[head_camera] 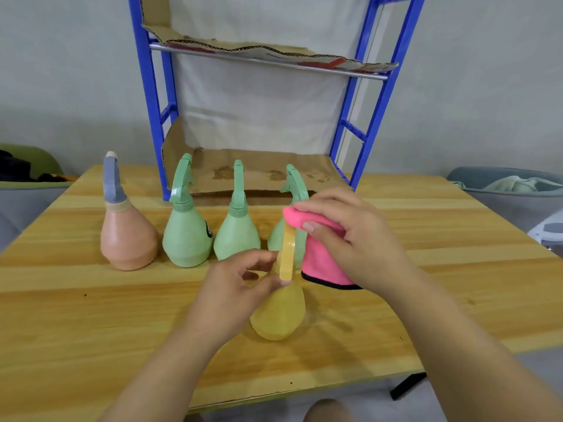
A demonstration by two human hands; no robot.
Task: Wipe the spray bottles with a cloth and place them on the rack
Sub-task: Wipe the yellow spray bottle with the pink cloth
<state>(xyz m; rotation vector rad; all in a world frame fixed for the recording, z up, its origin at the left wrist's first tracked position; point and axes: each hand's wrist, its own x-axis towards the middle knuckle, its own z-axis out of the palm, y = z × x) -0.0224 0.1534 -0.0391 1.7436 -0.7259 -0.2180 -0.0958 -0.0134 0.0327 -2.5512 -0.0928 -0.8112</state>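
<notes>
Scene: a person is looking down at a wooden tabletop (pixel 91 306), both bare forearms reaching in from 6 o'clock
Yellow spray bottle: the yellow spray bottle (pixel 278 315) is standing on the tabletop just below the middle of the view, its spray head pointing up toward 12 o'clock
Left hand: the left hand (pixel 240 284) is coming in from 7 o'clock and pinching the yellow bottle's neck between thumb and fingertips
Right hand: the right hand (pixel 347 239) is coming in from 4 o'clock, its fingers curling over a pink cloth and pressing it onto the top of the yellow spray head
Pink cloth: the pink cloth (pixel 323 266), edged in black, is draping down from the right hand, at 3 o'clock of the yellow bottle's neck
Waiting bottles: four more are standing in a row behind the yellow one; a peach spray bottle (pixel 128 239) with a grey-blue head is sitting at 9 o'clock of the view, then a left green bottle (pixel 187 242), a middle green bottle (pixel 237 239) and a right green bottle (pixel 275 242), the last partly hiding behind the cloth and the yellow head
Rack: the blue rack (pixel 152 102) is standing at 12 o'clock at the far edge of the tabletop, its two visible shelves lined with cardboard (pixel 243 175) and holding no bottles
</notes>
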